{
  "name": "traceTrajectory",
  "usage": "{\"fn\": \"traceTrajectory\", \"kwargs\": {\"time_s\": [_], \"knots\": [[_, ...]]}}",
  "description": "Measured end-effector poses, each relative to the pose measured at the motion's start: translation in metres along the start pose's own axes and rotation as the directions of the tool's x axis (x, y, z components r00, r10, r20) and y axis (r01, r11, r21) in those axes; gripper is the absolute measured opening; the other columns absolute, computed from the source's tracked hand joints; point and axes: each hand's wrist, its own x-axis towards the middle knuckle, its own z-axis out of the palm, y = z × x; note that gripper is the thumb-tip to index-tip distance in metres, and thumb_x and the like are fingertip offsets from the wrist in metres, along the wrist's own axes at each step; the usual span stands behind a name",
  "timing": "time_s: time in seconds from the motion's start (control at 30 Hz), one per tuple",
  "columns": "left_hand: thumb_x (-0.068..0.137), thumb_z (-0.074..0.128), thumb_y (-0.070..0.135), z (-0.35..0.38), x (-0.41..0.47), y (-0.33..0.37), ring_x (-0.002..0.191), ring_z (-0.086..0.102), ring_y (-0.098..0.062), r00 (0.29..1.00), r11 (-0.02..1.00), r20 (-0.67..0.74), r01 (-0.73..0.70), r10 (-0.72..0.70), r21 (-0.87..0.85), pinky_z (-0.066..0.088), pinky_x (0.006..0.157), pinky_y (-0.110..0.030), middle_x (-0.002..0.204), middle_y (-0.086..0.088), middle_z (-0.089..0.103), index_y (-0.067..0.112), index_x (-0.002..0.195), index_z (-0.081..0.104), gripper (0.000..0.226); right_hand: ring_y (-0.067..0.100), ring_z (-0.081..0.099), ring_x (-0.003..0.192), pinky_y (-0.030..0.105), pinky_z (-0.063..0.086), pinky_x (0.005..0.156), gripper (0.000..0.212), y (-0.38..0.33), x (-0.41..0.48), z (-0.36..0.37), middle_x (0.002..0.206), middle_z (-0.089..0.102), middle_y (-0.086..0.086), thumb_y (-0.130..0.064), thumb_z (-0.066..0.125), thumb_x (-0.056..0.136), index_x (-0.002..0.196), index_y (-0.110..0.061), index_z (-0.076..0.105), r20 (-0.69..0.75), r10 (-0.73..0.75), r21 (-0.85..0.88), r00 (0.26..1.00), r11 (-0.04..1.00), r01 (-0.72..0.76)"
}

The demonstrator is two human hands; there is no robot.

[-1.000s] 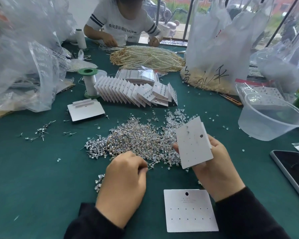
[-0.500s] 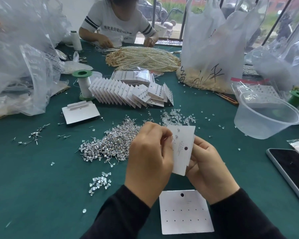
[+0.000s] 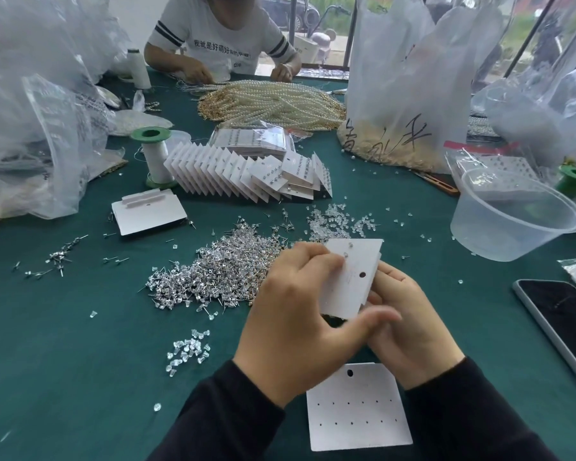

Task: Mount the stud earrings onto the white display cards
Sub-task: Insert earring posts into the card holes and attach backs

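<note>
White card stock is what both hands close on: the white display card [image 3: 353,287] is held up over the green table cloth [image 3: 80,344], tilted, its long axis running from the top edge farthest from the person down to the bottom corner near the wrists. The right hand [image 3: 409,331] cups it from behind and from the right, fingers curled round the back, so the printed face turns toward the left. The left hand [image 3: 293,327] comes in from that side: its fingers [image 3: 326,261] curl onto the face near the upper holes, tips touching a small stud [image 3: 346,263], while its thumb hooks under the card's lower edge; whether the stud is pinched or only pressed cannot be told. Another stud [image 3: 350,243] seems to sit just above it, near the top edge. The coming push probably has to run square to the card's face, toward the right palm behind it, so the card's tilt sets the line of the post. For the next piece the left hand is the nearer one: the pile of studs [image 3: 220,271] lies just to its left and a little beyond, and a blank card [image 3: 356,407] lies flat below both wrists
</note>
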Motion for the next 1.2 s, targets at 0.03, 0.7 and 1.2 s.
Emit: {"fn": "traceTrajectory", "kwargs": {"time_s": [0.03,0.7,1.2], "knots": [[0.064,0.063,0.061,0.000,-0.001,0.000,0.098,0.055,-0.013,0.999,1.000,0.037,0.001,-0.001,0.022,0.042,0.089,-0.023,0.104,-0.002,0.060,0.007,0.102,0.064,0.066,0.022,0.059,0.070,0.024,0.053,0.059,0.031,0.000,0.001,0.000,0.083,0.065,0.014,-0.013,0.059,0.071,0.098,0.002,0.065,-0.018,0.004,0.010,1.000,1.000,-0.004],[0.076,0.071,0.007,-0.001,0.002,-0.025,0.054,0.060,-0.001,0.763,0.571,-0.013,0.472,-0.646,-0.671,0.047,0.050,-0.012,0.054,0.014,0.066,0.015,0.066,0.063,0.015,0.012,0.055,0.071,0.018,0.032,0.065,0.010,-0.013,0.011,-0.044,0.078,0.063,-0.002,-0.010,0.065,0.079,0.078,-0.017,0.073,0.008,-0.456,-1.000,0.890,0.014,0.016],[0.076,0.067,-0.001,-0.002,0.002,-0.020,0.048,0.060,-0.002,0.710,0.391,0.126,0.517,-0.693,-0.761,0.044,0.043,-0.013,0.051,0.012,0.065,0.012,0.068,0.059,0.017,0.004,0.055,0.056,0.014,0.042,0.055,0.017,-0.013,0.010,-0.033,0.063,0.064,-0.005,-0.004,0.068,0.074,0.066,-0.018,0.063,0.054,-0.531,-0.957,0.845,0.213,0.196]]}}
